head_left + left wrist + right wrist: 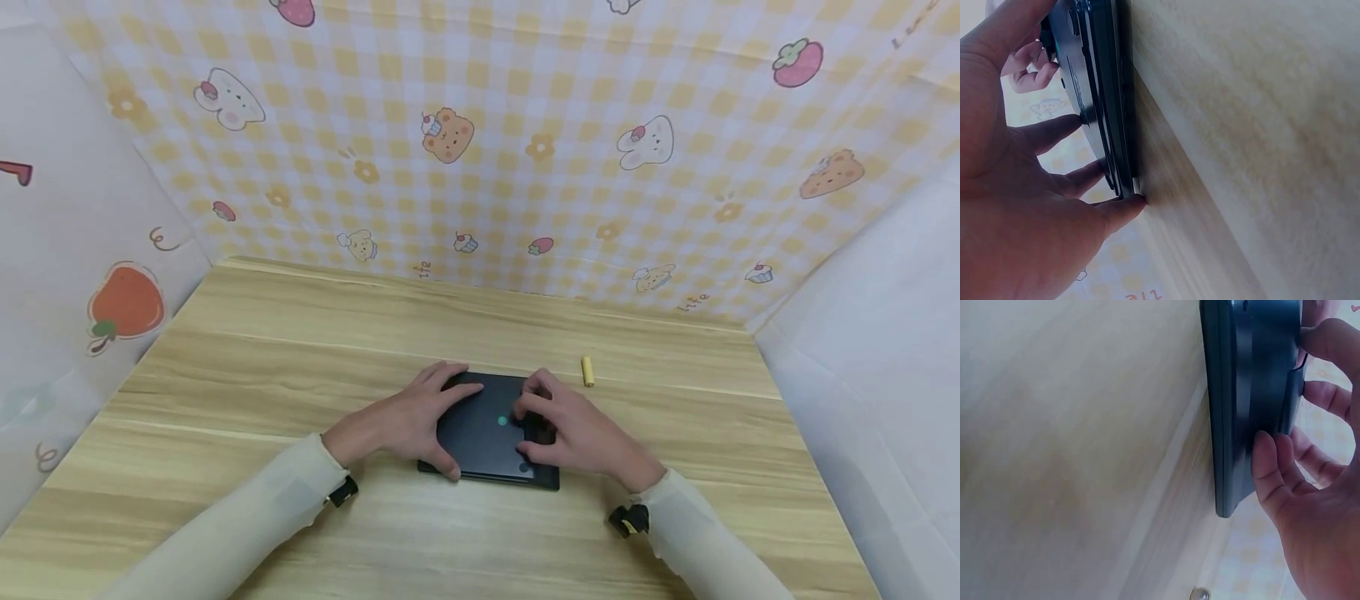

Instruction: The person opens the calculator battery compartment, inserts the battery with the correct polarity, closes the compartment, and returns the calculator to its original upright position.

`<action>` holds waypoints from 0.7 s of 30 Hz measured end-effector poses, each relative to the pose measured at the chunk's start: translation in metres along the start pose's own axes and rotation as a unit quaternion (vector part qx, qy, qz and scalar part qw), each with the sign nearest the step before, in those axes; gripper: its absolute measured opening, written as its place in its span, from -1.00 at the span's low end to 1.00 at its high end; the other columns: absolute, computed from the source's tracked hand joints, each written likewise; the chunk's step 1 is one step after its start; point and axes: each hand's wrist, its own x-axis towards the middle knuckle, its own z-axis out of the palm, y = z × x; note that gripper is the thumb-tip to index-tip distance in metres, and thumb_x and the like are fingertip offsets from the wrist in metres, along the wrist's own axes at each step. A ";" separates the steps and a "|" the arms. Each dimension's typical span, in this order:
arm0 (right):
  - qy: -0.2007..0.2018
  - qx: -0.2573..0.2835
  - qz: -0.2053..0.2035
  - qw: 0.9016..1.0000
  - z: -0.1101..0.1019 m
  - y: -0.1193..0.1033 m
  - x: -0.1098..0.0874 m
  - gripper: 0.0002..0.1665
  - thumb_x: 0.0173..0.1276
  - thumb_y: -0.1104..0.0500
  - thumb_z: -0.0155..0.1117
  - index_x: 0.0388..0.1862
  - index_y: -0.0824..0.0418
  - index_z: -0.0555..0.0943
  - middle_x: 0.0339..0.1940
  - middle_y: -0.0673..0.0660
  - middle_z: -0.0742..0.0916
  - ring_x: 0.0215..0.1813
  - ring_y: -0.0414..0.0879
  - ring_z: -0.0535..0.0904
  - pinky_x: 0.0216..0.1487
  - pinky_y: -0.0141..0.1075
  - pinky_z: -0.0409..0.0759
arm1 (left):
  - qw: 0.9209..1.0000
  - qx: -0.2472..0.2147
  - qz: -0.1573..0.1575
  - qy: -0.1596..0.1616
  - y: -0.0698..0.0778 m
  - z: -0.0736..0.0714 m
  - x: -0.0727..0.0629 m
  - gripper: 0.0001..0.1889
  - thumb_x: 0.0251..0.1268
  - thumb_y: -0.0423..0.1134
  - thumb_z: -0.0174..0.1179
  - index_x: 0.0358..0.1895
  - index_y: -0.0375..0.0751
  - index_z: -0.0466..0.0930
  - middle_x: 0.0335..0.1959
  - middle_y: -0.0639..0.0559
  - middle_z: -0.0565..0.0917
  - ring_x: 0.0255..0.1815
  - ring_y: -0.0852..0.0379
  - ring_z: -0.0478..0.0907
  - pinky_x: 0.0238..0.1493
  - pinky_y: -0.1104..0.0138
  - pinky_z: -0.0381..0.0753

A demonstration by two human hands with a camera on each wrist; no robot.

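Observation:
A flat black device [480, 433], perhaps a calculator lying face down, rests on the wooden table with a green dot on its upper side. Across its left part spreads my left hand [420, 417], thumb at the near edge and fingers toward the far edge, gripping it. My right hand [566, 425] is at the right end, its fingers curled and its thumb against the device. In the right wrist view, fingertips [1266, 447] touch the edge of a raised part. What lies beneath the right fingers is partly hidden. In the left wrist view, layered edges of the device [1107, 94] show.
A yellow cylindrical battery [587, 372] lies on the table [300, 333] beyond the right hand. A yellow checked cloth [487, 192] with cartoon prints hangs behind the far edge. White cloths [885, 375] stand at both sides.

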 end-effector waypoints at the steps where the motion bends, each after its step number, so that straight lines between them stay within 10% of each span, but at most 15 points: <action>1: -0.002 0.001 0.000 1.000 -0.001 0.000 -0.001 -0.66 0.41 -0.02 0.59 0.08 0.00 0.73 0.17 -0.01 0.52 -0.05 -0.16 0.53 -0.07 -0.29 0.60 | 1.000 0.000 -0.001 0.000 0.000 0.000 0.000 0.24 0.01 0.18 0.75 0.77 -0.04 0.26 0.81 -0.15 0.02 0.79 -0.25 -0.10 0.58 -0.19 0.31; 21: 0.038 -0.030 -0.012 0.999 -0.007 0.001 -0.012 -0.55 0.32 0.03 0.63 0.17 0.04 0.78 0.16 -0.01 0.62 0.12 -0.13 0.53 0.04 -0.15 0.62 | 1.000 -0.010 -0.007 0.007 -0.001 0.003 -0.002 0.23 0.02 0.16 0.76 0.77 -0.03 0.26 0.82 -0.15 -0.03 0.81 -0.35 -0.21 0.58 -0.27 0.29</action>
